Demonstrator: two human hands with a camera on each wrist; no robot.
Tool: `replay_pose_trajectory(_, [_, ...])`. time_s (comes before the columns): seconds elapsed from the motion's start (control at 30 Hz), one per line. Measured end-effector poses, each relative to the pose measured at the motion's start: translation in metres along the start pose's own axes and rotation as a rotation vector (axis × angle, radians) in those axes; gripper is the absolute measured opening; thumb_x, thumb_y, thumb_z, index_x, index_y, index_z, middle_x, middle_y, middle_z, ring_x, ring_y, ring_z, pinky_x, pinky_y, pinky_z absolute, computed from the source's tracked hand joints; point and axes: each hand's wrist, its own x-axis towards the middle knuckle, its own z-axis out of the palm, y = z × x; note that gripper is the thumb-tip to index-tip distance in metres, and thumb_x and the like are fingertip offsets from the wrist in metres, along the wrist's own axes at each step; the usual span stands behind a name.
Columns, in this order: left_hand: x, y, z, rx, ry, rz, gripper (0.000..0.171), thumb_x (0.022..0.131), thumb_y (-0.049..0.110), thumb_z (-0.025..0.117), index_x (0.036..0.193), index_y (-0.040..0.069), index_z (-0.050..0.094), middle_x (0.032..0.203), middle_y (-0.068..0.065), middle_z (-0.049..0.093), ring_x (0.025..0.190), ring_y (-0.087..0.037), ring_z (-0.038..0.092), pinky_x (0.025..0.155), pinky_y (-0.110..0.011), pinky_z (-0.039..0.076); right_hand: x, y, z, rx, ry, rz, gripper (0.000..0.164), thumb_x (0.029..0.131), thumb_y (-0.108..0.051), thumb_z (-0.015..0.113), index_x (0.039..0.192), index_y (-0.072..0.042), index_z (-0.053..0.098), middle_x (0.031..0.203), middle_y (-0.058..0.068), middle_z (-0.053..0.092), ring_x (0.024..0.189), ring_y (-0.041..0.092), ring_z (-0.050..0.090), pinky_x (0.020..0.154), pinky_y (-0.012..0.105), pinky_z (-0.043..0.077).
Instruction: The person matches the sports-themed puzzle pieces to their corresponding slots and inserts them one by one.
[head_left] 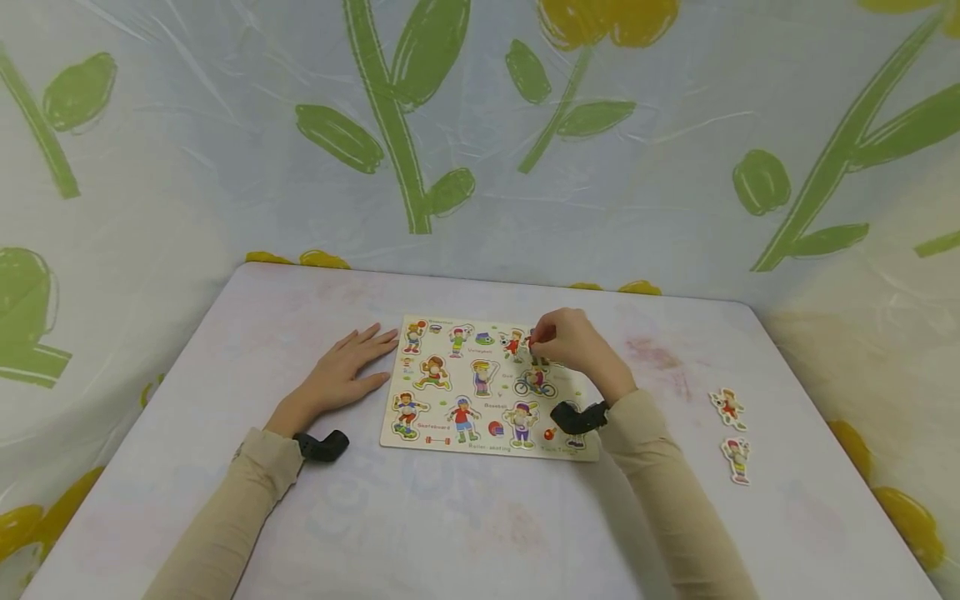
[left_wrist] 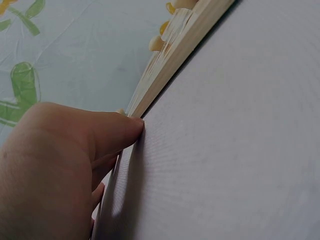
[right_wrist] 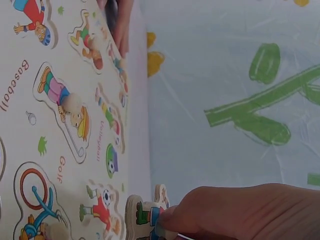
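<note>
A wooden peg puzzle board [head_left: 460, 383], printed with sports figures and words, lies on the table. My right hand [head_left: 573, 342] is over its far right part, thumb and fingers pinching a puzzle piece [right_wrist: 142, 215]. In the right wrist view this piece shows green and blue paint and stands edge-up near the soccer figure [right_wrist: 102, 212]; the fingers hide the rest. My left hand [head_left: 345, 371] lies palm down on the table with fingers spread, at the board's left edge. The left wrist view shows the thumb [left_wrist: 117, 131] right at the board's side [left_wrist: 175, 70].
Two loose puzzle pieces lie on the table right of the board: a soccer player [head_left: 728, 409] and, nearer me, a volleyball player [head_left: 737, 460]. Behind the table [head_left: 315, 517] hangs a flower-print sheet [head_left: 247, 150]. Each wrist wears a black strap-on camera [head_left: 581, 417].
</note>
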Motion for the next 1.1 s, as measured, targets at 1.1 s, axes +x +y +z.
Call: replay_pose_trajectory(1.1, [0.0, -0.005, 0.002, 0.003, -0.008, -0.009, 0.059, 0.096, 0.031, 0.061, 0.148, 0.009, 0.047, 0.156, -0.005, 0.039, 0.149, -0.03, 0.023, 0.121, -0.051, 0.013, 0.079, -0.043, 0.069, -0.012, -0.058, 0.008, 0.005, 0.084, -0.008, 0.073, 0.079, -0.005, 0.073, 0.074, 0.004, 0.066, 0.067, 0.016, 0.056, 0.057, 0.025, 0.047])
